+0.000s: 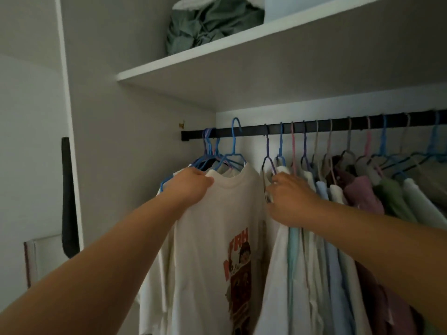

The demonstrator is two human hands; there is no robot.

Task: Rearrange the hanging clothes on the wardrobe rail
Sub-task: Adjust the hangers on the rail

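The left hand (191, 187) is curling its fingers around the shoulder of a cream cotton T-shirt with a red print (217, 238) on a blue wire hanger (233, 151), whose hook is sitting just above the black metal rail (314, 126). The right hand (290, 199) is gripping the neighbouring pale shirts (314, 262) hanging rightward.

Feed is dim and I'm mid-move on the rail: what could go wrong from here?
1. The blue hanger carrying the printed cream T-shirt has its hook above the rail, seemingly unhooked; if the left hand loosens its grip, it may drop.
2. The right hand is pushing into tightly packed shirts; neighbouring hangers could tangle or slip off.
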